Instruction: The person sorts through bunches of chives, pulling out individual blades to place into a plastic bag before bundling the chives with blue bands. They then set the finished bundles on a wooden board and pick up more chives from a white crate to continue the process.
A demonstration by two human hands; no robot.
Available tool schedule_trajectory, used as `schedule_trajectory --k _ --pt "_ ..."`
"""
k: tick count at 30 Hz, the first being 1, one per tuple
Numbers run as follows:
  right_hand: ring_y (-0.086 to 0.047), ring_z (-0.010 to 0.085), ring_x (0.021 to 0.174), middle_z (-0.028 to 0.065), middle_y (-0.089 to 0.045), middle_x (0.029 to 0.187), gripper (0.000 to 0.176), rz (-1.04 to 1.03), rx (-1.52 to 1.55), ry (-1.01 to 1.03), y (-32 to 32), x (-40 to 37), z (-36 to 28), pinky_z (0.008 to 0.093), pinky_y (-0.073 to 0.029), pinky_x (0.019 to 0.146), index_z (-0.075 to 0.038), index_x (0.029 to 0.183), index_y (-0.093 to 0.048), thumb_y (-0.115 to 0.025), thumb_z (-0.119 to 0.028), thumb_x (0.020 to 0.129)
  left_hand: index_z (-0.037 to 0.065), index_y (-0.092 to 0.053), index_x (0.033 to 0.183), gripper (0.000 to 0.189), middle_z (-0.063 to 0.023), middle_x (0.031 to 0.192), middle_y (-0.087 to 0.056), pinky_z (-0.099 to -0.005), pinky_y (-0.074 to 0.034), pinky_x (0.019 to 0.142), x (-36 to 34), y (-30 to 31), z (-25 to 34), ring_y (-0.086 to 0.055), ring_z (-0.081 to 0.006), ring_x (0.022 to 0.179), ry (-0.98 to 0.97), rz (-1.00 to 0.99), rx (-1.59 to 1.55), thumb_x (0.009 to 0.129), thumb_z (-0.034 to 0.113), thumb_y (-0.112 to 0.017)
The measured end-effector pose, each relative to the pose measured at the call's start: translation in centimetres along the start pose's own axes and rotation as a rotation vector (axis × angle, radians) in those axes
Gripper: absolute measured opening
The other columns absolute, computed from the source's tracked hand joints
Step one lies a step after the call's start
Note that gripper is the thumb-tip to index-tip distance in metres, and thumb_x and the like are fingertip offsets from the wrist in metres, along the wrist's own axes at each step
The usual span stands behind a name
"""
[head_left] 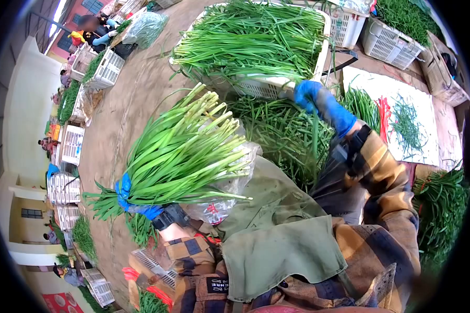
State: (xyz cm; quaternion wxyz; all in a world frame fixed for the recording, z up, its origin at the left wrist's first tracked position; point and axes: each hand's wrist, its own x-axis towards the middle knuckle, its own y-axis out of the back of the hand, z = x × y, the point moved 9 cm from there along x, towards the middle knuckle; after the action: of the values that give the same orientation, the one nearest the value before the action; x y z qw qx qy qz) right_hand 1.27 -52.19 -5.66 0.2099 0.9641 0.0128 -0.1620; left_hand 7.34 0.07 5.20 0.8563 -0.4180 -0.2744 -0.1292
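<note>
While the left hand (124, 192) gripped the green bunch (185, 156), its long axis ran diagonally, pale ends upper right; right hand (321, 104) near crate (258, 87), fingers' closure unclear.

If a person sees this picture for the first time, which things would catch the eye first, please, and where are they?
First, probably, the big bundle of long green stalks, held in the blue-gloved left hand, pale ends fanned out. Then the white crate heaped with greens ahead, the blue-gloved right hand near its closest corner. Bright red strips stand out on the white sheet at right.
</note>
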Motion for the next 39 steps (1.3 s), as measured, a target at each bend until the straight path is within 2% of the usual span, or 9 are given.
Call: schedule_trajectory --k 3,9,16,19,22,25,31,36,39 --pt "-0.059 0.0335 0.098 0.0199 -0.061 0.103 0.057 0.091 -0.786 0.327 -1.6 -1.1 -5.6 0.0417 -0.047 0.084 -0.004 0.109 -0.06 -0.046 -0.055 0.088 0.011 -0.053 0.079 0.017 -0.0007 0.082 -0.054 -0.0431 -0.04 0.094 2.5 -1.2 -0.2 -0.053 -0.0163 0.085 -0.056 -0.126 -0.154 0.079 0.027 -0.047" --pt "-0.057 0.0113 0.092 0.0053 -0.064 0.106 0.035 -0.361 0.722 0.467 -9.8 -1.3 -15.4 0.0256 -0.045 0.085 -0.001 0.113 -0.061 -0.068 -0.017 0.082 0.015 -0.046 0.07 0.01 0.0045 0.069 -0.046 -0.0264 -0.042 0.073 2.4 -4.8 -1.3 -0.047 -0.011 0.07 0.041 -0.007 -0.267 0.071 0.012 -0.055" --pt "-0.059 0.01 0.073 -0.0009 -0.063 0.08 0.016 -0.092 0.787 0.233 -8.5 1.1 -8.3 0.0285 -0.047 0.067 -0.003 0.087 -0.062 -0.059 -0.018 0.087 0.015 -0.041 0.068 0.013 0.0041 0.062 -0.042 -0.0241 -0.037 0.063 1.2 -4.2 1.0 -0.042 -0.0095 0.062 -0.06 0.103 -0.015 0.077 0.017 -0.051" --pt "-0.06 0.0147 0.076 0.0023 -0.063 0.08 0.027 0.064 -0.355 0.331 -5.0 2.4 -4.2 0.0305 -0.048 0.067 -0.003 0.091 -0.062 -0.056 -0.03 0.089 0.016 -0.042 0.069 0.014 0.0049 0.064 -0.044 -0.0231 -0.04 0.064 0.8 -5.0 0.9 -0.044 -0.0091 0.063 -0.064 0.055 0.098 0.076 0.013 -0.053" --pt "-0.061 0.0181 0.085 0.005 -0.065 0.093 0.041 0.0 -0.736 0.367 -5.4 0.3 -4.3 0.034 -0.048 0.077 -0.001 0.094 -0.063 -0.054 -0.041 0.089 0.015 -0.041 0.07 0.014 0.0038 0.061 -0.043 -0.0219 -0.039 0.061 1.4 -7.6 -0.2 -0.041 -0.0095 0.062 0.018 -0.068 -0.171 0.076 0.01 -0.053" --pt "-0.056 0.0172 0.102 0.0121 -0.063 0.103 0.04 -0.265 0.442 0.47 -4.6 -1.9 -11.0 0.031 -0.046 0.088 0.001 0.111 -0.06 -0.054 -0.034 0.091 0.014 -0.041 0.069 0.017 0.0028 0.06 -0.044 -0.021 -0.038 0.06 1.7 -7.2 0.4 -0.041 -0.0095 0.063 0.008 -0.035 -0.045 0.074 0.008 -0.056" --pt "-0.058 0.0114 0.085 0.0053 -0.065 0.094 0.037 -0.378 0.409 0.343 -12.4 0.3 -12.7 0.026 -0.047 0.08 0.002 0.107 -0.062 -0.056 -0.032 0.091 0.014 -0.038 0.065 0.027 0.0024 0.056 -0.043 -0.0202 -0.037 0.056 2.2 -13.5 -2.3 -0.04 -0.0099 0.058 0.128 -0.241 -0.148 0.066 0.005 -0.063" --pt "-0.054 0.0186 0.061 0.0109 -0.06 0.065 0.035 0.113 0.356 0.195 -9.7 2.4 -5.7 0.0351 -0.046 0.06 -0.001 0.088 -0.064 -0.054 -0.034 0.088 0.014 -0.038 0.063 0.026 0.0027 0.055 -0.043 -0.0197 -0.036 0.055 1.7 -12.8 -1.3 -0.04 -0.0092 0.055 0.131 -0.273 -0.191 0.064 0.003 -0.062" --pt "-0.063 0.0346 0.081 0.0188 -0.065 0.077 0.037 0.113 -0.587 0.084 -5.5 1.7 -1.1 0.0426 -0.049 0.073 -0.002 0.091 -0.064 -0.053 -0.036 0.088 0.014 -0.04 0.064 0.024 0.0026 0.056 -0.043 -0.0201 -0.037 0.056 1.1 -11.7 -0.5 -0.04 -0.0087 0.057 0.103 -0.178 -0.227 0.065 0.002 -0.06"
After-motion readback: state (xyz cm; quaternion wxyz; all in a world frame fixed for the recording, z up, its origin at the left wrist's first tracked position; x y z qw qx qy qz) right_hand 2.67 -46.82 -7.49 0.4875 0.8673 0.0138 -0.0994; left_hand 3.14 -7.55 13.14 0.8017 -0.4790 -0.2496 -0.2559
